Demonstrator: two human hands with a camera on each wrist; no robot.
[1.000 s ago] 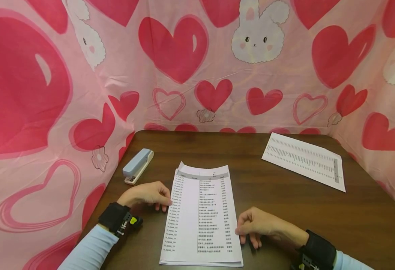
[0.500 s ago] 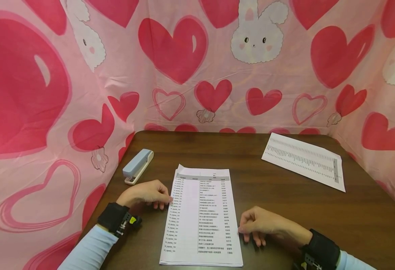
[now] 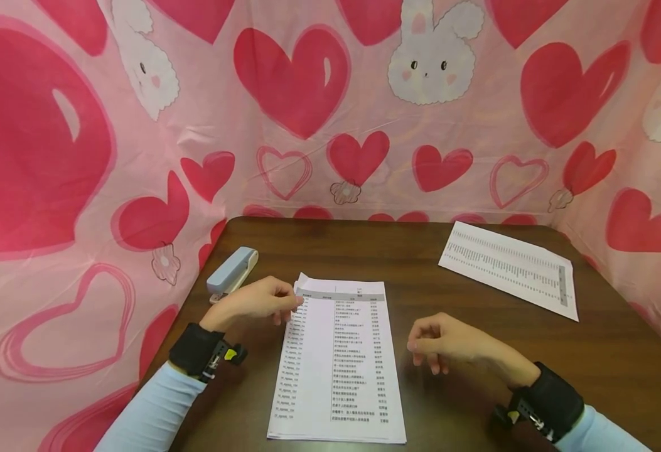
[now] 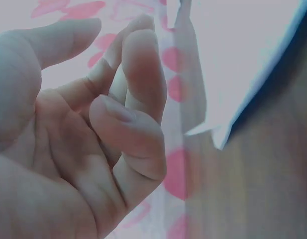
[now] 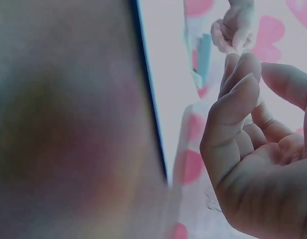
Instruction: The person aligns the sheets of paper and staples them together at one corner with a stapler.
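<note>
A stack of printed sheets lies in front of me, its top page filled with columns of text under a grey header band. My left hand hovers at the stack's upper left edge, fingers loosely bent, and the left wrist view shows nothing between thumb and fingers. Off the right edge of the stack is my right hand, its fingers loosely curled and holding nothing. A pale blue and white stapler sits behind the left hand, which partly covers its near end.
Another printed sheet lies slanted at the back right of the brown table. A pink curtain with hearts and rabbits surrounds the table's back and sides.
Both hands have drawn away from the sides of the stack: the left moved up toward the upper left corner, the right up and outward. The stack's top edge looks flatter than before.
</note>
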